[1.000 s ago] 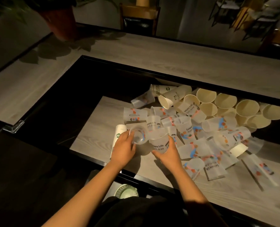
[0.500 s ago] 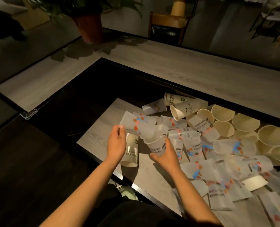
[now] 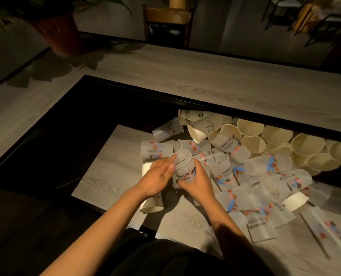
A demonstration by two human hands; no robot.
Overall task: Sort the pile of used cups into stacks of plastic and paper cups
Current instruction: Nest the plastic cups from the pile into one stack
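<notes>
The plastic cup (image 3: pixel 182 169) stands upright between the hands; the right hand (image 3: pixel 196 183) curls round its lower wall; the left hand (image 3: pixel 157 176), fingers straight and together, presses its left side.

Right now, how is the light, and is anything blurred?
Head view: dim warm light on the cup pile; the recess left of it nearly black; leaf shadows from the plant pot lie on the far tabletop; the left hand and right hand look slightly soft.
</notes>
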